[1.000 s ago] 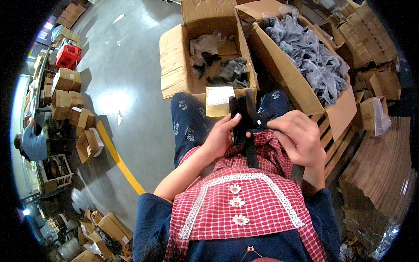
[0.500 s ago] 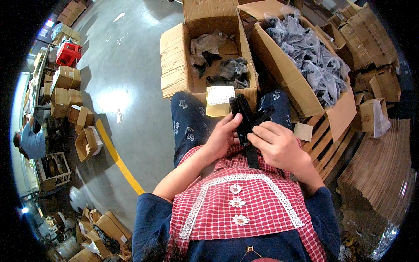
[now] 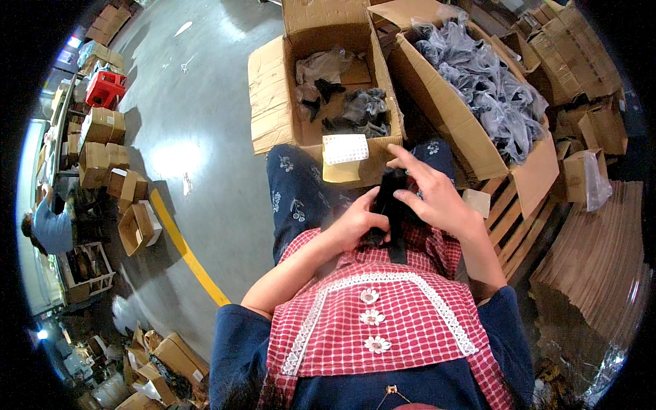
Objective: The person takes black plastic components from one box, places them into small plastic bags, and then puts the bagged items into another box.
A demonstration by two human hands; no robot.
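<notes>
Over my lap is a black part (image 3: 391,186), long and dark; its exact kind I cannot make out. My left hand (image 3: 361,220) is closed around its lower portion, thumb on top. At its upper end, my right hand (image 3: 437,195) has its fingers spread, the index finger stretched forward and the thumb close against the part. A black strip (image 3: 396,247) hangs below onto the red checked apron (image 3: 342,307). Just ahead of my knees, a sheet of small white dots (image 3: 345,149) sits over a yellowish piece (image 3: 341,172) at the carton's near edge.
An open carton (image 3: 270,96) in front holds black parts and clear plastic bags. To its right, another carton (image 3: 437,89) is heaped with bagged dark parts. Stacked flat cardboard (image 3: 594,253) stands beside a wooden pallet (image 3: 509,219). A person in blue (image 3: 51,225) is far left.
My right hand has loosened from a pinch, spread its fingers and moved slightly forward. The black part has turned, and its side arm no longer shows. My left hand has shifted its grip.
</notes>
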